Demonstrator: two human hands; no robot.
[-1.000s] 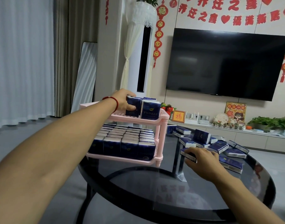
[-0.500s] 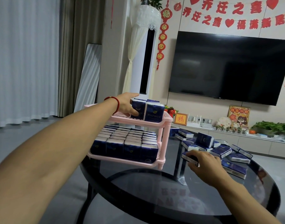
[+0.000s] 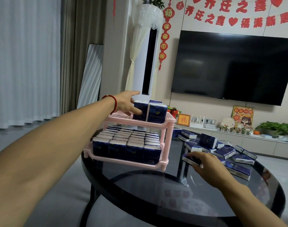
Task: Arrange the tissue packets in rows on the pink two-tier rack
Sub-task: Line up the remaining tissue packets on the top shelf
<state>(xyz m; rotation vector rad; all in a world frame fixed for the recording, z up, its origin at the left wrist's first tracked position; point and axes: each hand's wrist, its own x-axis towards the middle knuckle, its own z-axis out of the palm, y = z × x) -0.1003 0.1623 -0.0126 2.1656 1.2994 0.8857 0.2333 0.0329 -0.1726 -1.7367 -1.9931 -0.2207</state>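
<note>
The pink two-tier rack [image 3: 165, 141] stands on a round black glass table [image 3: 172, 202]. Its lower tier is packed with rows of upright dark blue tissue packets [image 3: 127, 145]. Two packets stand at the right end of the upper tier. My left hand [image 3: 127, 104] holds the left one [image 3: 140, 110], thumb across its front; the other packet [image 3: 156, 113] stands right beside it. Loose packets [image 3: 225, 151] lie scattered on the table to the right. My right hand [image 3: 205, 166] lies over one flat packet [image 3: 188, 158] at the near edge of that pile and grips it.
The upper tier's left part [image 3: 118, 117] is bare. Behind the table are a wall television [image 3: 230, 66], a low white cabinet [image 3: 238, 136] with ornaments and plants, a tall white air conditioner [image 3: 148, 54] and curtains [image 3: 25, 63] at left.
My left hand has kept hold of the packet on the upper tier. My right hand has closed further over the flat packet on the table. The camera has tilted slightly.
</note>
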